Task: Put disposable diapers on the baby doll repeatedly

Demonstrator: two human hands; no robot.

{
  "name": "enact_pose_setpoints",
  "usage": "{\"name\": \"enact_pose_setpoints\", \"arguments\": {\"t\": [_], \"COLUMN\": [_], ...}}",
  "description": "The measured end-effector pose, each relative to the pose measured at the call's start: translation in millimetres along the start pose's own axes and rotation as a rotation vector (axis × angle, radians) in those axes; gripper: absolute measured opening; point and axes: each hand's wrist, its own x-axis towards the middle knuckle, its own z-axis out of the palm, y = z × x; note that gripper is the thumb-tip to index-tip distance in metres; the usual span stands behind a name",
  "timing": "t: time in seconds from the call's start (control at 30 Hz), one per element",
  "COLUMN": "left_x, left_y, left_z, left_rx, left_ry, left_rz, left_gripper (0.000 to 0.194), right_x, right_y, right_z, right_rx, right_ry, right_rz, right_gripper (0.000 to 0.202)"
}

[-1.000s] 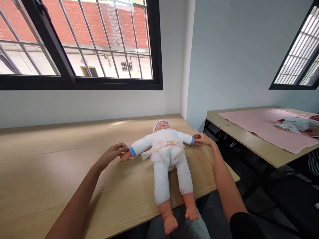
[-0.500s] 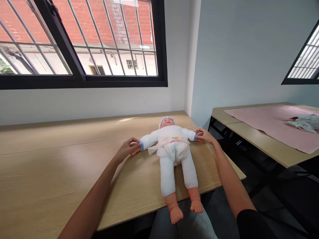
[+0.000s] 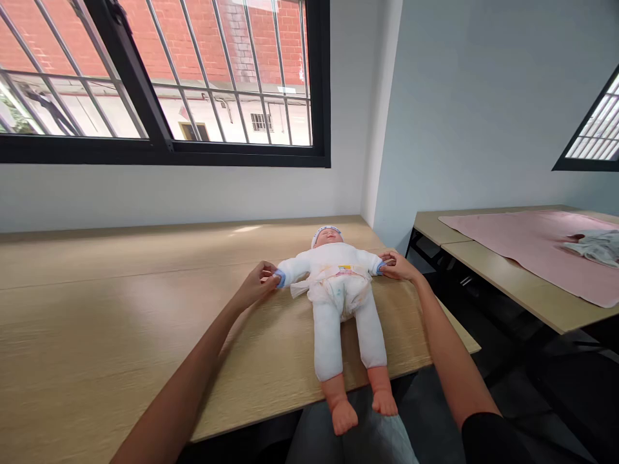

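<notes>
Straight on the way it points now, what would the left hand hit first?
Probably the doll's blue cuff, right at the left hand's fingertips; exact depth there is unclear.

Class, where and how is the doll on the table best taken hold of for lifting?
Probably by the chest, just below the arms, with the left hand and right hand closing from either side. The doll lies face up, arms spread, leaving room at both sides, and its feet jut past the table.
</notes>
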Motion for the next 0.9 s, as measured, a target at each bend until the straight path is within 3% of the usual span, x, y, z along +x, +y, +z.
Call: {"name": "enact_pose_setpoints", "arguments": {"t": [0.37, 0.57, 0.73, 0.9], "left_x": [7.0, 9.8, 5.2, 2.6], "left_y": [-5.8, -12.4, -5.1, 2.3], "left_z": [-22.6, -39.7, -33.6, -23.4], "left_rx": [0.152, 0.233, 0.150, 0.031], "left_ry": [0.061, 0.037, -0.025, 0.038], "left_rz": [0.164, 0.149, 0.085, 0.001], "left_gripper": [0.037, 0.031, 0.027, 0.037], "right_x": [-3.9, -4.2, -7.7, -7.9], "right_y": [-1.6, 5.0, -2.2, -9.6], "right_z": [-11.0, -17.8, -18.6, -9.0], "right_rx": [-0.019, -0.058, -0.229, -0.275], "right_ry": [0.035, 0.080, 0.129, 0.175], "right_rz": [-0.016, -0.017, 0.021, 0.025], "right_gripper": [0.020, 0.017, 0.014, 0.023]}}
